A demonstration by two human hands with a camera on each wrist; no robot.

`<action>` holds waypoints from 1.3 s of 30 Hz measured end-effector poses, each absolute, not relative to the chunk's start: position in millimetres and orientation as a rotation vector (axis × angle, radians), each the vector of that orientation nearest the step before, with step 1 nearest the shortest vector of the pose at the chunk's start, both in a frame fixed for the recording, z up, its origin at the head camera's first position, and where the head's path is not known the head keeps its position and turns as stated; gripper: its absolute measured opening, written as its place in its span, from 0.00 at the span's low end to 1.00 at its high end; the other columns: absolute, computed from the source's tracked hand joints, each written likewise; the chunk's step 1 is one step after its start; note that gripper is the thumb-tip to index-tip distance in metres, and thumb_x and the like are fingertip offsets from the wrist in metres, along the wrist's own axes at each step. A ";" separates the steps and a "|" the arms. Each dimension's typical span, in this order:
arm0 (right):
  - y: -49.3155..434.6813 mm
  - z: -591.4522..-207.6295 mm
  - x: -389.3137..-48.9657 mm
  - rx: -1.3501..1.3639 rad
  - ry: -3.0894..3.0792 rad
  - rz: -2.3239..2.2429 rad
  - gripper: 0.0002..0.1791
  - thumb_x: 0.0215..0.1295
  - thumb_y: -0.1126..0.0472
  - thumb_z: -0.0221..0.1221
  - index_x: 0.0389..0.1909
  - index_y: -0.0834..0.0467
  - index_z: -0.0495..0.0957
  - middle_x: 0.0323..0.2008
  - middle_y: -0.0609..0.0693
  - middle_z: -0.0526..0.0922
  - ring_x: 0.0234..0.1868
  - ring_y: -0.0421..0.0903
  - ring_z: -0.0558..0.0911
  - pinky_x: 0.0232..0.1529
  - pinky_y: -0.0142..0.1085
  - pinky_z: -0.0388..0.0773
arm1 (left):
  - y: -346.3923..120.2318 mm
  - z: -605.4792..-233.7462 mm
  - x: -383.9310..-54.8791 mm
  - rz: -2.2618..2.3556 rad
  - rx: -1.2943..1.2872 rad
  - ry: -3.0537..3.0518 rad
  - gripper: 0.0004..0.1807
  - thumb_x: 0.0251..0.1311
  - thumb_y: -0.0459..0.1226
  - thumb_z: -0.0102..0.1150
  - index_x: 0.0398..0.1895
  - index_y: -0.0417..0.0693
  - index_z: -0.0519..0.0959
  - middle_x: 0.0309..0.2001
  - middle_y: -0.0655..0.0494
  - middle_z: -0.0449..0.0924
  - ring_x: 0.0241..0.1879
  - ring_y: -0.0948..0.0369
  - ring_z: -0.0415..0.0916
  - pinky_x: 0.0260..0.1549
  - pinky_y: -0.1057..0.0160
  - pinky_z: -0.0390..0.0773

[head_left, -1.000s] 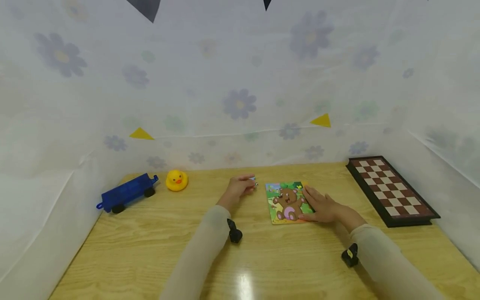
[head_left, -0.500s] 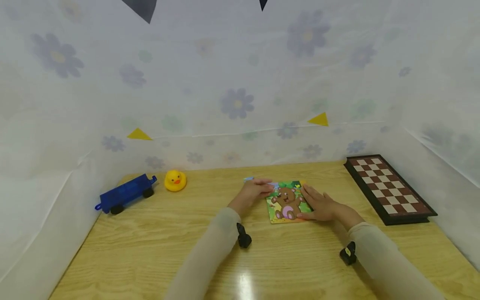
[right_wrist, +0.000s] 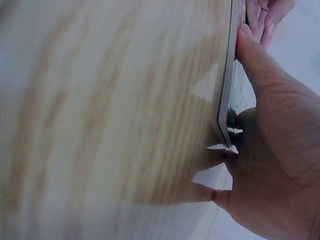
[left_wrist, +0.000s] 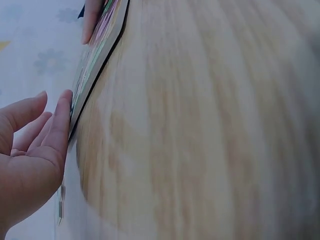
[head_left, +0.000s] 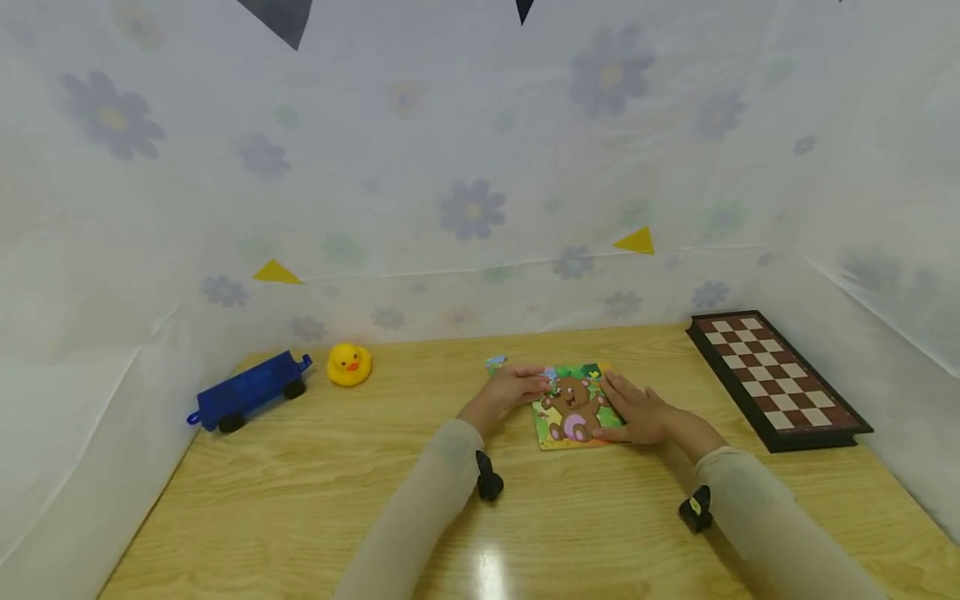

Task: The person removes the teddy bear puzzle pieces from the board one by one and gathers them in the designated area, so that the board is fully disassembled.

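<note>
A square bear picture puzzle lies flat on the wooden table between both hands. My left hand is at its upper left edge, fingers fairly straight and reaching over that corner. In the left wrist view, the fingertips touch the puzzle's edge. My right hand rests along the right side with fingers spread; in the right wrist view its thumb lies on the top face. A small blue and green puzzle piece lies just behind the left hand, partly hidden by it.
At the left stands a blue toy wagon with black wheels, beside a yellow rubber duck. A black-framed checkered board lies at the right. White flowered cloth walls in the back and sides of the table.
My left hand has moved right, from the small piece at its fingertips to the puzzle's left edge. The small piece now lies behind that hand. The right hand stays put.
</note>
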State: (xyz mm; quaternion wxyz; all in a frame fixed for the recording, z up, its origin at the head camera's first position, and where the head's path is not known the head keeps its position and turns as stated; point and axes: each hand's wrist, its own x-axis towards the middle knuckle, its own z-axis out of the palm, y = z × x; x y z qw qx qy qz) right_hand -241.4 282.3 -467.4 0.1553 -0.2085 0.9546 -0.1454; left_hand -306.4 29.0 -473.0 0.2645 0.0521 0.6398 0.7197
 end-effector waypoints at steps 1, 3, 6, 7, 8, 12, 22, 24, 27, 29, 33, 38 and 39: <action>282.3 -467.8 -241.8 -0.594 2.735 -0.416 0.57 0.61 0.30 0.50 0.72 0.69 0.40 0.72 0.67 0.35 0.72 0.64 0.40 0.62 0.71 0.36 | 29.1 -472.8 -306.1 1.942 0.145 1.736 0.22 0.64 0.25 0.52 0.62 0.35 0.70 0.57 0.40 0.74 0.53 0.52 0.76 0.50 0.63 0.78; 282.6 -468.7 -242.6 -0.591 2.739 -0.413 0.57 0.61 0.31 0.50 0.72 0.69 0.40 0.72 0.67 0.36 0.72 0.64 0.40 0.61 0.71 0.36 | 29.8 -471.6 -304.9 1.934 0.158 1.752 0.22 0.64 0.26 0.53 0.62 0.34 0.70 0.56 0.40 0.75 0.53 0.52 0.76 0.50 0.63 0.78; 283.0 -469.2 -243.2 -0.588 2.742 -0.407 0.57 0.61 0.30 0.51 0.72 0.69 0.40 0.72 0.67 0.36 0.72 0.65 0.40 0.61 0.72 0.36 | 31.7 -468.3 -301.7 1.912 0.183 1.773 0.21 0.65 0.27 0.53 0.61 0.33 0.71 0.56 0.41 0.75 0.54 0.52 0.75 0.52 0.62 0.77; 282.8 -468.8 -243.1 -0.589 2.741 -0.406 0.57 0.61 0.30 0.51 0.72 0.69 0.40 0.72 0.67 0.35 0.72 0.65 0.40 0.61 0.72 0.36 | 32.5 -467.2 -300.4 1.903 0.190 1.780 0.21 0.65 0.27 0.53 0.61 0.33 0.71 0.56 0.41 0.74 0.55 0.51 0.75 0.53 0.62 0.76; 282.6 -468.5 -242.9 -0.591 2.740 -0.406 0.58 0.61 0.30 0.51 0.72 0.69 0.40 0.72 0.68 0.35 0.72 0.65 0.40 0.61 0.72 0.36 | 33.3 -466.3 -298.9 1.894 0.197 1.787 0.21 0.65 0.27 0.53 0.61 0.32 0.71 0.57 0.41 0.74 0.55 0.51 0.74 0.54 0.62 0.75; 281.7 -463.6 -240.9 -0.591 2.732 -0.409 0.58 0.60 0.30 0.50 0.72 0.69 0.40 0.72 0.68 0.35 0.72 0.65 0.40 0.61 0.72 0.36 | 36.1 -463.3 -296.4 1.872 0.200 1.796 0.21 0.65 0.28 0.53 0.61 0.32 0.70 0.57 0.42 0.73 0.57 0.52 0.72 0.56 0.61 0.74; 277.5 -454.1 -237.1 -0.594 2.698 -0.452 0.56 0.63 0.33 0.51 0.72 0.70 0.39 0.71 0.70 0.35 0.71 0.67 0.39 0.61 0.72 0.34 | 36.9 -465.3 -300.1 1.880 0.166 1.779 0.21 0.65 0.30 0.54 0.61 0.33 0.70 0.55 0.44 0.75 0.56 0.54 0.74 0.54 0.63 0.75; 277.3 -454.8 -237.0 -0.600 2.696 -0.462 0.56 0.63 0.33 0.50 0.72 0.70 0.39 0.71 0.70 0.35 0.71 0.67 0.39 0.61 0.72 0.34 | 36.8 -466.0 -299.3 1.895 0.153 1.782 0.20 0.65 0.30 0.53 0.60 0.33 0.70 0.54 0.43 0.76 0.55 0.53 0.74 0.54 0.62 0.75; 277.3 -455.8 -236.5 -0.600 2.697 -0.472 0.56 0.63 0.33 0.51 0.72 0.71 0.39 0.71 0.70 0.35 0.71 0.68 0.39 0.60 0.73 0.34 | 37.7 -466.4 -296.6 1.912 0.137 1.801 0.19 0.65 0.29 0.53 0.59 0.33 0.72 0.53 0.43 0.77 0.54 0.53 0.75 0.53 0.62 0.76; 277.2 -455.7 -236.1 -0.597 2.698 -0.462 0.56 0.63 0.33 0.51 0.72 0.71 0.39 0.71 0.70 0.35 0.71 0.68 0.39 0.60 0.73 0.35 | 38.8 -465.5 -294.5 1.911 0.129 1.826 0.19 0.65 0.29 0.54 0.58 0.33 0.73 0.53 0.43 0.77 0.53 0.53 0.75 0.53 0.62 0.76; 276.9 -454.8 -236.2 -0.591 2.700 -0.435 0.56 0.63 0.33 0.51 0.72 0.71 0.39 0.71 0.70 0.35 0.71 0.67 0.40 0.60 0.73 0.36 | 41.0 -462.6 -291.1 1.877 0.131 1.908 0.19 0.64 0.31 0.56 0.57 0.36 0.74 0.53 0.46 0.77 0.52 0.55 0.76 0.51 0.62 0.77; 277.7 -456.0 -236.7 -0.618 2.703 -0.456 0.56 0.63 0.33 0.51 0.72 0.71 0.39 0.71 0.70 0.36 0.70 0.69 0.40 0.59 0.74 0.36 | 43.3 -460.7 -289.5 1.821 0.142 2.003 0.18 0.64 0.35 0.57 0.56 0.38 0.76 0.50 0.49 0.78 0.50 0.56 0.76 0.49 0.61 0.78; 277.4 -456.0 -237.1 -0.619 2.705 -0.453 0.55 0.63 0.34 0.51 0.72 0.70 0.40 0.71 0.71 0.36 0.70 0.69 0.41 0.58 0.74 0.36 | 43.9 -460.7 -289.6 1.813 0.136 2.015 0.18 0.64 0.36 0.57 0.56 0.39 0.76 0.49 0.51 0.78 0.50 0.57 0.75 0.48 0.61 0.78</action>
